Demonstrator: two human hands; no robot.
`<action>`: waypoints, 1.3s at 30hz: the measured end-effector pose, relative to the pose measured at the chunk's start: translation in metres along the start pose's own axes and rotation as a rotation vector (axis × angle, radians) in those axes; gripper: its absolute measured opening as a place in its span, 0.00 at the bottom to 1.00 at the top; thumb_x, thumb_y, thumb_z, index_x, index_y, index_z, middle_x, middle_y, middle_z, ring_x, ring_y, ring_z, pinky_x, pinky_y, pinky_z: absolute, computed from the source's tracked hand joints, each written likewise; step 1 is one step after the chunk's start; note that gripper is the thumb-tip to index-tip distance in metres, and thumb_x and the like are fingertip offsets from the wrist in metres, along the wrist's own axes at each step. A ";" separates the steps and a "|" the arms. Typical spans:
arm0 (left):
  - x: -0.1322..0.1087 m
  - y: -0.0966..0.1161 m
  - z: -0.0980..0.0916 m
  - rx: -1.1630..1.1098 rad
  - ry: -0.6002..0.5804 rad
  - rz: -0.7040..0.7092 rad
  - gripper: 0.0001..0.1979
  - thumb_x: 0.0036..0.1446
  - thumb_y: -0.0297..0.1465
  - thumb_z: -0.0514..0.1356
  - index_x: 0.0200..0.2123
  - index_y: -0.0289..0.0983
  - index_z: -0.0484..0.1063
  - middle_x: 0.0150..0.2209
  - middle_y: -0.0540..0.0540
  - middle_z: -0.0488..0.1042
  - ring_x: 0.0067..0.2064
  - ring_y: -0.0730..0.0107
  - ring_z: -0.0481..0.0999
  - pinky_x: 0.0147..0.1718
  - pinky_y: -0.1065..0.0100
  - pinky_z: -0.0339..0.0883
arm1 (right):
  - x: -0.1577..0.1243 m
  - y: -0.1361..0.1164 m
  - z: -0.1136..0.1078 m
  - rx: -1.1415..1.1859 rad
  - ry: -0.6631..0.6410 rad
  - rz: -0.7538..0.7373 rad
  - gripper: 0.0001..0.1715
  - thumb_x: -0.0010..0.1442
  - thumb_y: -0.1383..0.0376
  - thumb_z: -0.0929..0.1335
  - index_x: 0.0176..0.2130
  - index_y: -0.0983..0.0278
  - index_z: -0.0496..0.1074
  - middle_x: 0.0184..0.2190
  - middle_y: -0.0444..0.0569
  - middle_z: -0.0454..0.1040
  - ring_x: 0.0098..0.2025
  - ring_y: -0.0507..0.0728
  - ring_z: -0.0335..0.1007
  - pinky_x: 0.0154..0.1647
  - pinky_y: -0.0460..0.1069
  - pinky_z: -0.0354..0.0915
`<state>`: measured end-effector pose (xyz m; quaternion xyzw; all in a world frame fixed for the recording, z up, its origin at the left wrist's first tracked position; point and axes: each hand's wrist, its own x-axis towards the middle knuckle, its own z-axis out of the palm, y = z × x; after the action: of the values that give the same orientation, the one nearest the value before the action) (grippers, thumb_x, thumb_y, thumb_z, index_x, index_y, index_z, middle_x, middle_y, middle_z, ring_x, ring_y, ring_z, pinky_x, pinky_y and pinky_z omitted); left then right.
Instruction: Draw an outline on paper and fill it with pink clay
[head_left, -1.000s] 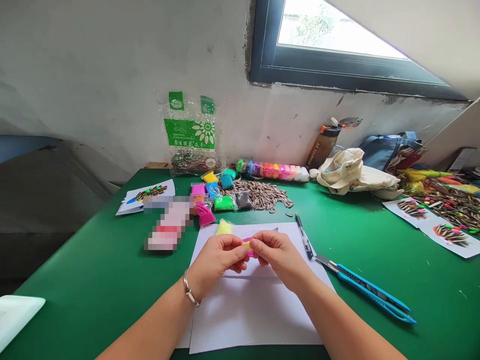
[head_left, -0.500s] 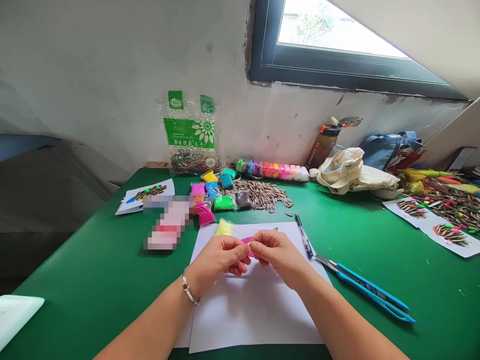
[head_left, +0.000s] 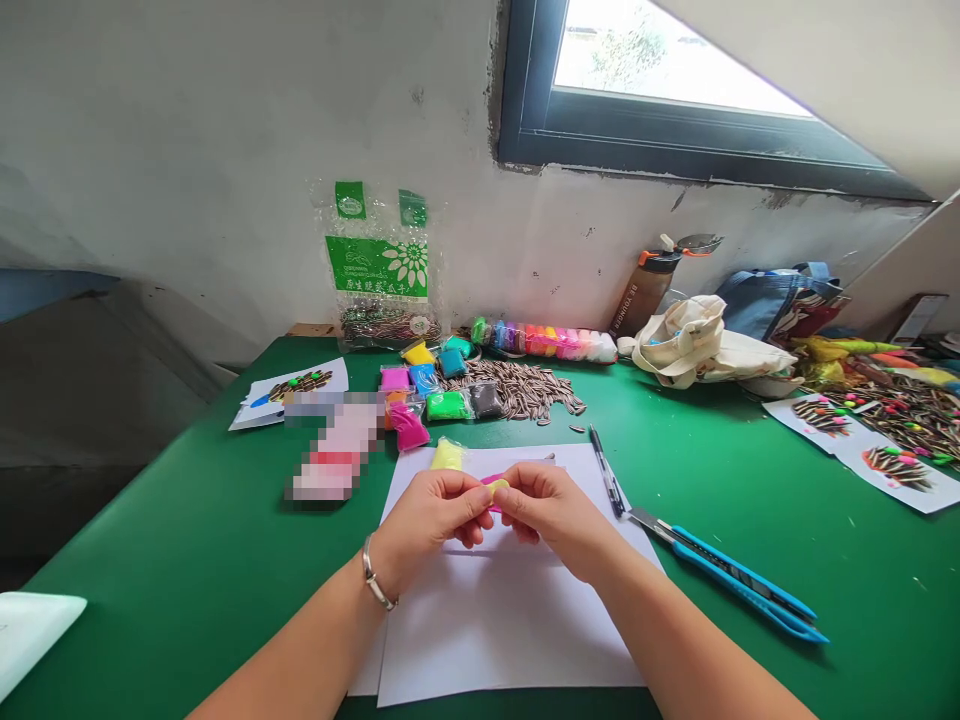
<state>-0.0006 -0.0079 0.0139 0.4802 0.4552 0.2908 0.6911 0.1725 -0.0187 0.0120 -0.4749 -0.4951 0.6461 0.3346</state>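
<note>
Green table with paper, seeds, cutter

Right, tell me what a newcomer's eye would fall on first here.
First, the left hand and right hand pinching a small yellow piece above white paper. Next, the bright packets beyond them, beside the seed heap. Then the blue cutter, right of the paper.

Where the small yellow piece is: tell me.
Head view, lower middle: the yellow piece is pinched between the left hand and right hand, over the white paper.
</note>
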 end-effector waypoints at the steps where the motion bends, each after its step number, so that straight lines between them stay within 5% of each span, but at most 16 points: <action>1: -0.001 0.000 0.000 -0.019 -0.008 -0.010 0.19 0.47 0.45 0.65 0.26 0.32 0.73 0.24 0.48 0.73 0.23 0.76 0.69 0.24 0.73 0.62 | 0.000 0.000 0.000 -0.003 0.008 -0.002 0.18 0.53 0.53 0.69 0.27 0.66 0.67 0.22 0.43 0.66 0.21 0.47 0.57 0.21 0.43 0.53; 13: 0.002 -0.002 -0.002 0.070 0.029 0.006 0.18 0.47 0.43 0.65 0.24 0.32 0.73 0.22 0.50 0.71 0.22 0.78 0.66 0.22 0.74 0.60 | 0.000 0.000 -0.004 -0.012 -0.025 -0.027 0.14 0.54 0.57 0.68 0.31 0.66 0.71 0.26 0.45 0.70 0.21 0.47 0.58 0.21 0.44 0.53; 20: -0.004 0.002 0.000 0.081 -0.004 0.007 0.19 0.46 0.44 0.66 0.24 0.32 0.72 0.22 0.49 0.72 0.21 0.78 0.66 0.22 0.74 0.60 | 0.001 0.000 -0.002 -0.086 0.086 0.006 0.15 0.53 0.58 0.68 0.23 0.66 0.67 0.18 0.41 0.64 0.21 0.48 0.57 0.21 0.43 0.53; 29: -0.001 0.003 -0.010 0.081 0.048 -0.098 0.29 0.47 0.54 0.60 0.34 0.31 0.72 0.31 0.42 0.75 0.27 0.70 0.74 0.28 0.68 0.66 | 0.003 0.001 -0.002 -0.124 0.131 -0.090 0.13 0.53 0.60 0.67 0.25 0.66 0.73 0.21 0.43 0.67 0.23 0.48 0.58 0.24 0.45 0.56; 39: -0.005 0.012 -0.009 0.239 -0.034 -0.049 0.15 0.45 0.41 0.64 0.25 0.33 0.74 0.25 0.48 0.72 0.27 0.72 0.68 0.27 0.70 0.61 | 0.003 0.005 0.001 -0.178 0.069 -0.134 0.10 0.55 0.62 0.67 0.28 0.64 0.76 0.25 0.43 0.70 0.26 0.49 0.59 0.26 0.44 0.55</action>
<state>-0.0105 -0.0041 0.0257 0.5528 0.4864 0.2091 0.6435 0.1707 -0.0180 0.0060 -0.4904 -0.5695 0.5589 0.3503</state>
